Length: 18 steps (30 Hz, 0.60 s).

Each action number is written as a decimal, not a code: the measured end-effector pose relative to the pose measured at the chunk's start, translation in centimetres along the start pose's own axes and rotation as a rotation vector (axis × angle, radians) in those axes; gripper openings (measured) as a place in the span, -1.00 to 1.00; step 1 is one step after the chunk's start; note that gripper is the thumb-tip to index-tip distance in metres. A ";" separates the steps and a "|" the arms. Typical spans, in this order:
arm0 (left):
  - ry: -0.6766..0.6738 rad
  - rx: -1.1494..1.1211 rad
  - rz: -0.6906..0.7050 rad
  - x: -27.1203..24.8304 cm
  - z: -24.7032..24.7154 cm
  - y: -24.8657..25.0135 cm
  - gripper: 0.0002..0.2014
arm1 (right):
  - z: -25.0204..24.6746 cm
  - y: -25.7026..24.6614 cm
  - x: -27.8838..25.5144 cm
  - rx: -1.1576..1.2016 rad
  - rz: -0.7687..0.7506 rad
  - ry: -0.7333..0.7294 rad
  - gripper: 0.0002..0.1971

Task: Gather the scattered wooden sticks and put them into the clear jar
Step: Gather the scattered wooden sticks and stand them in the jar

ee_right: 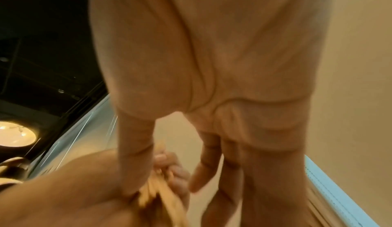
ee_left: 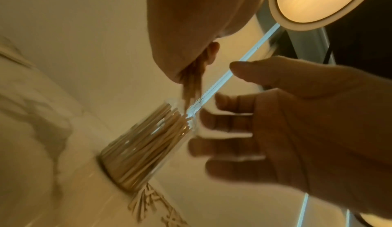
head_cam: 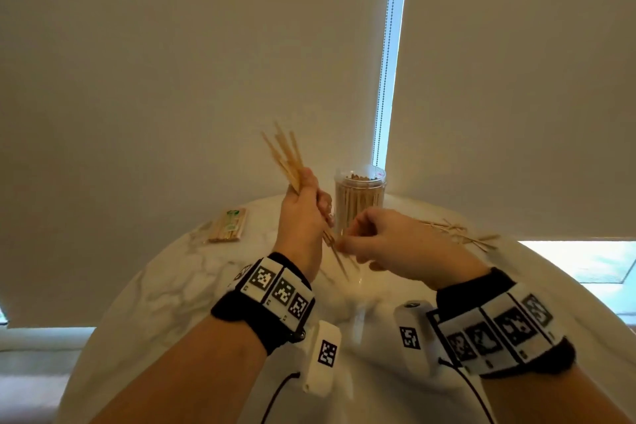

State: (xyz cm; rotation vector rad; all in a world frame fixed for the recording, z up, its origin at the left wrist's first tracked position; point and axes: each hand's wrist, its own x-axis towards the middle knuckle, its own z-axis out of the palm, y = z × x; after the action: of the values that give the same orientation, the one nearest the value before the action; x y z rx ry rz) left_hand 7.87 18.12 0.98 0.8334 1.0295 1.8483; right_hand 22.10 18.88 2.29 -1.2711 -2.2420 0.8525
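Observation:
My left hand (head_cam: 306, 203) grips a bundle of thin wooden sticks (head_cam: 289, 158) above the marble table, tilted with the tips up and to the left. Their lower ends (ee_left: 192, 83) stick out below the fist. My right hand (head_cam: 361, 237) is at those lower ends, fingers loosely spread (ee_left: 229, 121). Its thumb (ee_right: 135, 150) touches the bundle (ee_right: 157, 195) and its other fingers stand apart. The clear jar (head_cam: 359, 200) stands upright just behind both hands, packed with sticks (ee_left: 148, 141). Several loose sticks (head_cam: 457, 234) lie scattered on the table right of the jar.
A wrapped pack of sticks (head_cam: 229, 224) lies at the table's far left. The round marble table (head_cam: 165, 289) ends close behind the jar, against roller blinds with a bead chain (head_cam: 387, 62). Loose sticks (ee_left: 148, 205) lie by the jar's base.

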 end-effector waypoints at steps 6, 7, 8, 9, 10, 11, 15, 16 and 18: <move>-0.074 -0.080 -0.037 0.8 0.6 -1.4 -0.72 | 1.3 0.3 1.5 0.279 -0.014 -0.205 -0.71; -0.097 -0.079 -0.035 0.9 0.5 -1.7 -0.72 | 1.1 0.5 1.8 0.330 -0.011 -0.172 -0.68; -0.123 -0.075 -0.028 1.0 0.4 -1.9 -0.71 | 0.9 0.8 2.1 0.354 -0.008 -0.139 -0.64; -0.146 -0.070 -0.017 1.0 0.3 -2.0 -0.71 | 0.9 1.0 2.3 0.355 -0.011 -0.113 -0.64; -0.169 -0.063 0.001 1.1 0.3 -2.2 -0.69 | 1.0 1.1 2.4 0.349 -0.018 -0.102 -0.66; -0.192 -0.037 0.024 1.1 0.3 -2.3 -0.67 | 1.2 1.2 2.4 0.353 -0.021 -0.099 -0.71; -0.237 0.093 0.060 1.0 0.4 -3.4 -0.63 | 2.1 1.5 2.4 0.276 -0.045 -0.010 -0.89; -0.236 0.068 0.029 1.0 0.4 -3.5 -0.63 | 2.1 1.6 2.5 0.220 -0.071 0.043 -0.89; -0.243 -0.014 -0.041 0.9 0.6 -3.8 -0.58 | 2.0 1.9 2.8 0.133 -0.132 0.151 -0.85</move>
State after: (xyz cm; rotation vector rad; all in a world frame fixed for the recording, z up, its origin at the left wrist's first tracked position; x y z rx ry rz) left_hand 9.29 20.27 -2.01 0.9940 0.8722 1.6706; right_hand 20.58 21.47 -0.27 -1.0768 -2.0885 0.8134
